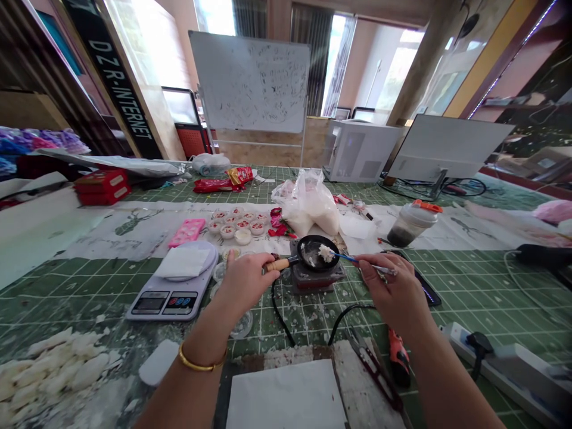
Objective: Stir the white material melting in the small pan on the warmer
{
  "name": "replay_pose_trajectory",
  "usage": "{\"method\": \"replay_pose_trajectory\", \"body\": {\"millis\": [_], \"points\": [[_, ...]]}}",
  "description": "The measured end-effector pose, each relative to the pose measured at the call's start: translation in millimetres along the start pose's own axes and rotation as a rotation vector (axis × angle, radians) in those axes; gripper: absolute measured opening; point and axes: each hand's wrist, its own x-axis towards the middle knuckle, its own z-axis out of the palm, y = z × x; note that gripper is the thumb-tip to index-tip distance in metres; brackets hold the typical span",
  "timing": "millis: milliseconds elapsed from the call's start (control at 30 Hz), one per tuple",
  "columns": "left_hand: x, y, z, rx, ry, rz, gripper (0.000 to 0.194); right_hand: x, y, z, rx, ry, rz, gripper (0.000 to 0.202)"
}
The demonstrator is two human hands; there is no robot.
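My left hand (245, 277) is closed round the wooden handle (279, 265) of a small black frying pan (306, 262). The pan rests on a small electric hot plate (313, 281), and whitish residue coats its inside. With my right hand (395, 292) I grip a thin blue-and-silver stick (353, 260), perhaps a brush. A clump of white, crumbly material (326, 253) sits at the stick's tip, over the right side of the pan. Behind the pan stands a plastic bag of white granules (310, 205).
A kitchen scale (174, 292) stands left, near small filled cups (242, 224). White chunks (58, 366) lie front left. Pliers-like scissors (374, 369), an orange-handled tool (397, 357) and a power strip (500, 369) are at front right. A lidded jar (411, 223) is behind; black cords (281, 316) cross the mat.
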Motion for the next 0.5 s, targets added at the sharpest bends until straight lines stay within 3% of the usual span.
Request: {"method": "replay_pose_trajectory", "body": {"millis": [233, 500], "points": [[-1, 2, -2.2, 0.011, -0.016, -0.013, 0.025, -4, 15, 2, -0.026, 0.032, 0.076, 0.024], [-1, -2, -1.2, 0.01, 0.015, 0.033, 0.024, -4, -9, 4, 0.202, 0.121, -0.013, 0.016]]}}
